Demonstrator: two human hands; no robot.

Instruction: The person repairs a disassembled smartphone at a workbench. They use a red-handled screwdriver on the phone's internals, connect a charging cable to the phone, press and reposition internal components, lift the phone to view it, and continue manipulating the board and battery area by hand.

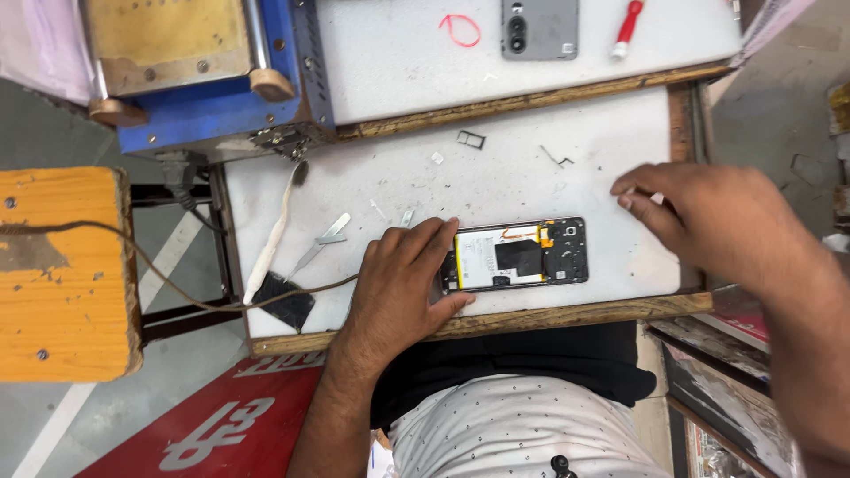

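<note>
At the near edge of the board (620,186), the left hand (398,283) lay flat, fingers spread, pinning the opened phone (518,255) by its end — nothing gripped. The right hand (708,221) hovered beyond, fingertips pinched; what they held, I couldn't tell. A slip could've gouged the bare battery — tweezers (323,243) and tray (470,139) lay loose.

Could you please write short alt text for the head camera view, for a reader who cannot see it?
Seen from above, a person's left hand steadies an opened phone, its back cover off, on a white work mat. The right hand reaches over the mat's right edge. Tweezers lie to the left, and a grey phone back cover lies further away.
</note>
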